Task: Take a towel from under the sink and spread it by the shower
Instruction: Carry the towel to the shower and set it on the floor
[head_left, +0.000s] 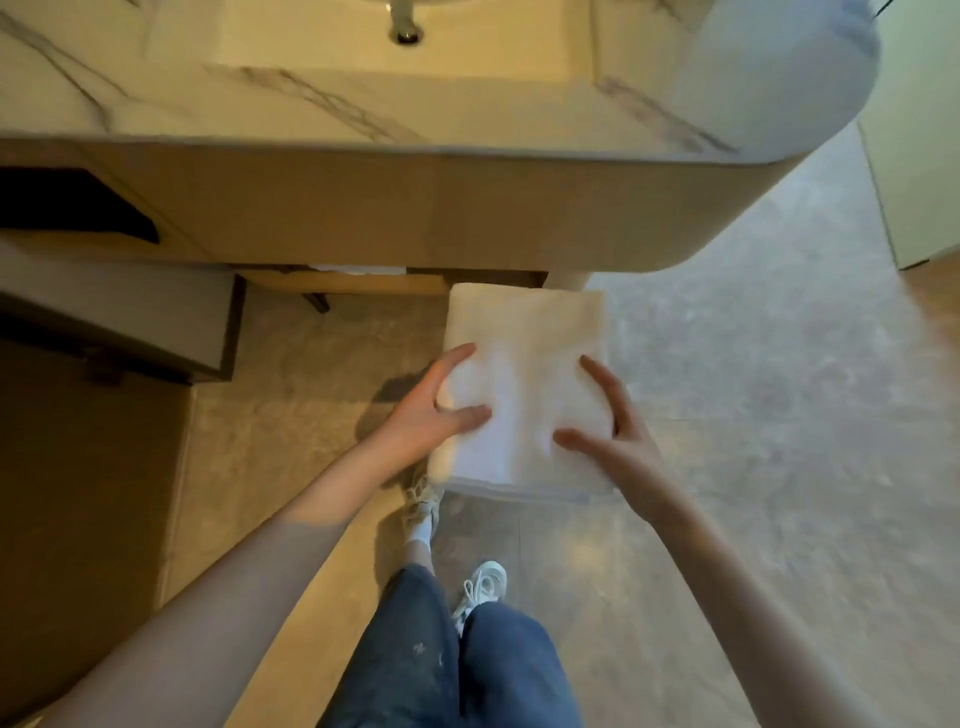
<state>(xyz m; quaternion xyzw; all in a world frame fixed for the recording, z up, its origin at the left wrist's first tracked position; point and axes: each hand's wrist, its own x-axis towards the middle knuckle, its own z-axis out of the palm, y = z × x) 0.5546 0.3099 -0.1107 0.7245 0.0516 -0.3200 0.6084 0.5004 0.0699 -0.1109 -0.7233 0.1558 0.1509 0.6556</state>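
Note:
A folded white towel (524, 374) is held flat in the air in front of the sink vanity (415, 218), above the floor. My left hand (434, 410) grips its left edge, thumb on top and fingers along the side. On the right edge sits my right hand (610, 431), thumb on top, fingers curled around. Part of the towel's underside is hidden. Below the vanity front a wooden shelf (363, 283) shows, with a strip of something white on it.
The marble countertop (311, 104) with a basin and a drain (407, 34) fills the top. A dark cabinet (130, 322) stands at the left. Grey stone floor (779, 415) spreads to the right. My legs and white shoes (485, 584) are below the towel.

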